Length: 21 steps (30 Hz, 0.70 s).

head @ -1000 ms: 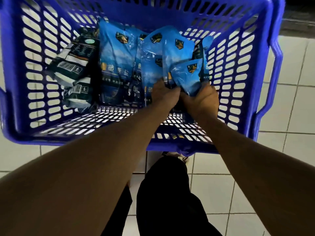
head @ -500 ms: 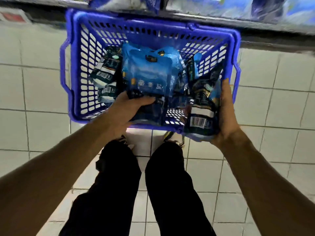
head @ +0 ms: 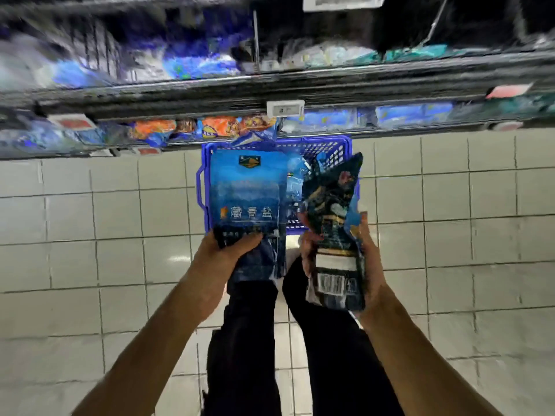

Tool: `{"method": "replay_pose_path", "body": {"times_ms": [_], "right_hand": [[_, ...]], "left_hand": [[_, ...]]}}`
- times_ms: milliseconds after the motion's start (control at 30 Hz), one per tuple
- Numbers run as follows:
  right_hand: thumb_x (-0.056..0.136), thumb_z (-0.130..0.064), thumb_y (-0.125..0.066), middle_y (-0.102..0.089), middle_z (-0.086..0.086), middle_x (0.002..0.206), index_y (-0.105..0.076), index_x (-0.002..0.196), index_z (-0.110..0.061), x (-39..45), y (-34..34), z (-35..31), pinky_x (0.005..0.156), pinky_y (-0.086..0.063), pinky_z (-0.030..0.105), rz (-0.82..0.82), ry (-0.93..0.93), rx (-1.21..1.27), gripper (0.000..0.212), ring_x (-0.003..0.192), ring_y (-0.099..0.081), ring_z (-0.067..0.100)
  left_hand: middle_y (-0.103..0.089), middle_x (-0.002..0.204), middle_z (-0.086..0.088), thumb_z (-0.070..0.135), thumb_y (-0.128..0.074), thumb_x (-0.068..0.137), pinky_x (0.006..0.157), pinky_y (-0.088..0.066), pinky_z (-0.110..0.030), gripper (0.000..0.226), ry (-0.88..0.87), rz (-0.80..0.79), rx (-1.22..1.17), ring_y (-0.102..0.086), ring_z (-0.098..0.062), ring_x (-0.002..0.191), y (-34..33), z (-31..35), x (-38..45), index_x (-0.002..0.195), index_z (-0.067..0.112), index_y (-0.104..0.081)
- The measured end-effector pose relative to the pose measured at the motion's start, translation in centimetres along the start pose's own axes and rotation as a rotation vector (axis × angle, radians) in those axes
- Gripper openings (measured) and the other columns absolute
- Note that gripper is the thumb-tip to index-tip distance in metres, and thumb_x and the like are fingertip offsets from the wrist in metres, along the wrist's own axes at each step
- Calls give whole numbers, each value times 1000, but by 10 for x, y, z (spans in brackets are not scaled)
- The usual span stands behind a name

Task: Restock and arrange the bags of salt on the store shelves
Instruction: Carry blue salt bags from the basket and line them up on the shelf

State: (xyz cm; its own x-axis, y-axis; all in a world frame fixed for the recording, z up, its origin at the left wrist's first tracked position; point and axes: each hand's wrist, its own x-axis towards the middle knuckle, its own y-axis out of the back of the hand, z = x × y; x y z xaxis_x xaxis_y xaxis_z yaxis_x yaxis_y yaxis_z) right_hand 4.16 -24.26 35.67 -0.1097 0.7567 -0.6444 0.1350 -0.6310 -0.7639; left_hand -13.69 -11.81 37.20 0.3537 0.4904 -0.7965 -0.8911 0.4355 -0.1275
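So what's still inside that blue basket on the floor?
A few blue bags show inside the basket. The two held bags cover the rest.

The basket [head: 204,187] sits on the floor [head: 120,265], near the shelves [head: 330,88] beyond it; one bag [head: 249,202] is left of another bag [head: 333,235], both nearer than the basket.

Motion blur smears the dark metal store shelves [head: 270,91] across the upper frame; the two held bags hide most of the blue plastic basket [head: 327,148].
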Motion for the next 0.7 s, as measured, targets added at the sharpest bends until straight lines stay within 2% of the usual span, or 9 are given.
{"method": "replay_pose_path", "body": {"times_ms": [67,167,267,333,433,533,600,700], "right_hand": [[85,-44,-77,-70,26,103,-50,139,4,-31,-35,3,77,-61,49,-101,19,38,77,91,-71,40],[76,-53,-83,-72,22,90,-68,119,-3,-74,-76,0,71,-61,45,-116,-12,2,68,84,-72,38],[87,-63,-66,-71,15,87,-69,117,-11,-113,-106,-4,77,-58,43,-12,32,-50,61,82,-69,33],[96,-54,-58,-70,14,88,-68,114,-10,-139,-121,-12,83,-57,45,62,70,-106,49,83,-68,32],[80,-39,-74,-74,15,97,-74,108,-8,-179,-137,-23,81,-58,44,126,133,-298,42,85,-73,31],[75,-41,-83,-74,15,116,-70,123,-15,-213,-144,-25,74,-60,42,228,268,-329,57,91,-75,29],[66,-47,-90,-75,14,114,-68,125,-19,-232,-148,-23,66,-60,38,292,406,-345,69,85,-76,26],[68,-47,-85,-77,16,98,-79,100,-21,-261,-156,-15,60,-59,35,424,571,-402,42,75,-76,25]], "left_hand": [[-80,97,-8,22,-79,71,66,-63,-36,31,-26,-4,-9,-78,-24,83,-4,21,-34,101,23,-79],[-79,107,-6,23,-79,70,83,-62,-40,37,-100,30,-1,-76,-24,97,-13,49,-83,108,23,-78],[-77,113,-4,22,-79,73,94,-57,-41,43,-176,46,30,-73,-25,108,-30,73,-125,115,19,-73],[-78,111,-2,14,-77,81,94,-57,-42,34,-193,43,55,-73,-25,107,-43,83,-146,114,20,-74],[-77,114,-3,10,-74,88,92,-59,-43,37,-191,11,80,-72,-27,110,-61,100,-168,124,18,-69],[-76,118,-4,16,-76,88,99,-54,-52,39,-194,-75,135,-71,-27,112,-79,115,-182,126,21,-68],[-76,117,-2,16,-76,88,102,-52,-55,39,-192,-103,173,-72,-26,111,-90,124,-187,125,23,-67],[-78,113,3,22,-80,84,98,-55,-56,39,-167,-162,276,-74,-24,106,-108,134,-193,120,29,-68]]}}
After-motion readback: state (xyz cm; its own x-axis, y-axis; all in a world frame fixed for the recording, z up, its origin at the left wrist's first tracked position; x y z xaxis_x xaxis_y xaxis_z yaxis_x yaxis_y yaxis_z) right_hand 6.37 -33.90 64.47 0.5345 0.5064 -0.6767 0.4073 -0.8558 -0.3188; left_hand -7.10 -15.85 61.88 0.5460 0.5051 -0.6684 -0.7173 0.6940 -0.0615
